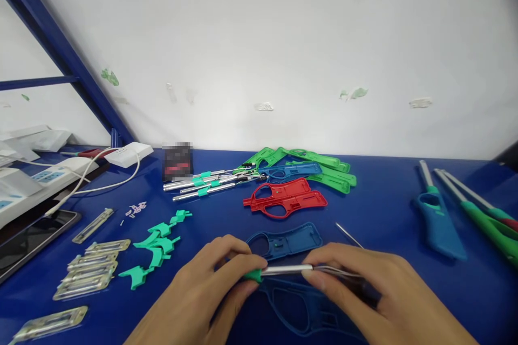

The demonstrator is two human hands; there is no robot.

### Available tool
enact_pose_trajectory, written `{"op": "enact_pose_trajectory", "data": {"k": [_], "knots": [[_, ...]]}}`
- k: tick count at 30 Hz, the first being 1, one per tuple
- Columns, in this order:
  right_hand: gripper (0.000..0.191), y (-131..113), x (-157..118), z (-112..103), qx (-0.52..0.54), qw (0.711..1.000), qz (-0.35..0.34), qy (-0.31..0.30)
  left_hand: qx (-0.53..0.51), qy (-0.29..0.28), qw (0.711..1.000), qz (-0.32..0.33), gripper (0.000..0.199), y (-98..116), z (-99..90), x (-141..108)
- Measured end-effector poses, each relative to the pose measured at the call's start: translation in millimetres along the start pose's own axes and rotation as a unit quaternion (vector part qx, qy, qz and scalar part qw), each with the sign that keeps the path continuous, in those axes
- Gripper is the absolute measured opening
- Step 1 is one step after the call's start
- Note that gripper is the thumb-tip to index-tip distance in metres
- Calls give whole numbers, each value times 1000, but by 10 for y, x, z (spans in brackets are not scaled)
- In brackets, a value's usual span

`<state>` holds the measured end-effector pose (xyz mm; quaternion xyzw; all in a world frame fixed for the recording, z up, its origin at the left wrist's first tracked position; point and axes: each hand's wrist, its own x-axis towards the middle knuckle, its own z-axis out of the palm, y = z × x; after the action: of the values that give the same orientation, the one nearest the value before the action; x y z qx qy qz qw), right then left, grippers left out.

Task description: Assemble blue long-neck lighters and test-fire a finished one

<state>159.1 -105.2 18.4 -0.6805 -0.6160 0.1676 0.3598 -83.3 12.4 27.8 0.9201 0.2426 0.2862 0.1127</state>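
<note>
My left hand (210, 288) pinches the teal collar (253, 275) of a thin silver metal tube (283, 269). At the tube's other end, my right hand (360, 280) grips its tip between thumb and finger, where thin wires (335, 270) come out. The tube lies level between both hands. Just behind it is a blue lighter shell half (297, 242), inner side up. Below the tube, a second blue shell half (319, 312) is partly covered by my right hand. The tube's far left end is hidden by my left fingers.
Red shell halves (289, 202), green shells (327, 175) and collared tubes (210, 188) lie behind. Teal triggers (156, 242), clear fuel tanks (91, 264) and a phone (36, 240) are left. Assembled lighters (439, 226) and a thin rod (348, 234) lie right. A white wall rises behind.
</note>
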Motion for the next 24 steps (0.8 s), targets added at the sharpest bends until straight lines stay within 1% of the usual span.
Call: {"op": "enact_pose_trajectory", "data": {"k": [5,8,10,13,15,18,21,24], "knots": [[17,0,8,31,-39,998,-36,-16,45,-29,998,14,28,-19,-64,-115],[11,-32,6,62,-13,999,-40,-29,58,-28,998,13,28,42,-70,-138],[10,-66,2,77,13,998,-39,-38,34,-36,999,3,27,106,-75,-101],[9,-109,-6,93,21,998,-45,-38,-31,-87,995,-24,24,193,-93,-9],[9,-110,-13,104,15,998,-47,-35,-61,-119,990,-48,22,212,-107,24],[14,-74,-23,125,6,999,-43,-22,-59,-144,984,-84,20,158,-123,-14],[25,-43,-16,141,2,999,-39,-7,-22,-149,984,-93,22,52,-145,-100],[19,-58,1,144,0,998,-56,-33,-12,-173,979,-107,20,-38,-175,-148]]}}
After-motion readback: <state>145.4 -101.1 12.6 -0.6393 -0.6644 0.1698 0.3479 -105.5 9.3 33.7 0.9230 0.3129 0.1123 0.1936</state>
